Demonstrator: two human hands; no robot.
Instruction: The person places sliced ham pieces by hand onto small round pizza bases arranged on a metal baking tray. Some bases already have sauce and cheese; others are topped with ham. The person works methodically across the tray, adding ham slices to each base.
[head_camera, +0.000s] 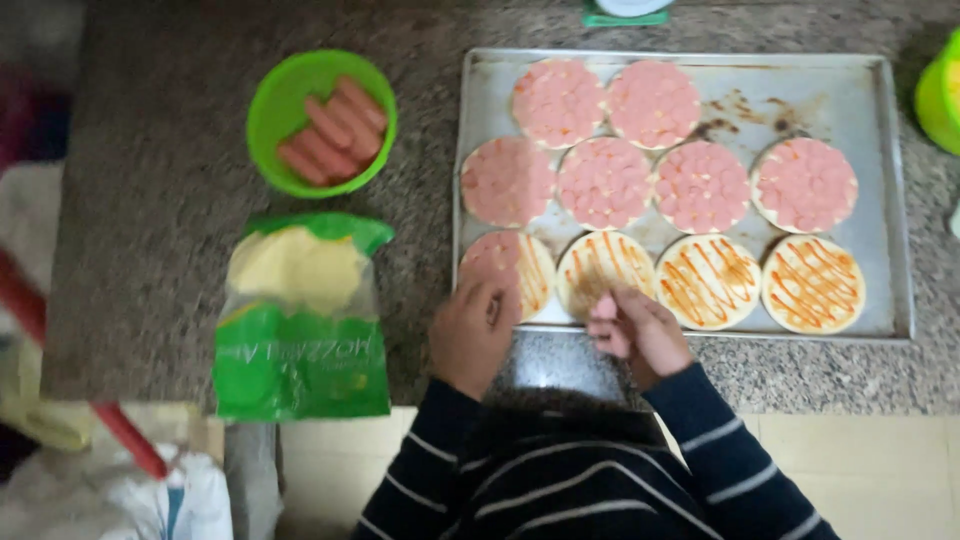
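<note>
A metal baking tray (880, 200) lies on a granite counter and carries several round dough bases. Those at the back, such as one base (604, 182), are covered with pink sausage slices. In the front row, sauce-striped bases (812, 284) lie bare. My left hand (472, 332) rests on the partly covered base (515, 268) at the tray's front left, fingers bent over sausage slices. My right hand (636, 330) hovers at the front edge of the neighbouring striped base (603, 268), fingers pinched together; what they hold is unclear.
A green bowl (272, 110) with whole sausages stands left of the tray. A green bag of shredded cheese (300, 320) lies at the counter's front edge. Another green container (940, 95) shows at the right edge. A red stick and white bags lie low at left.
</note>
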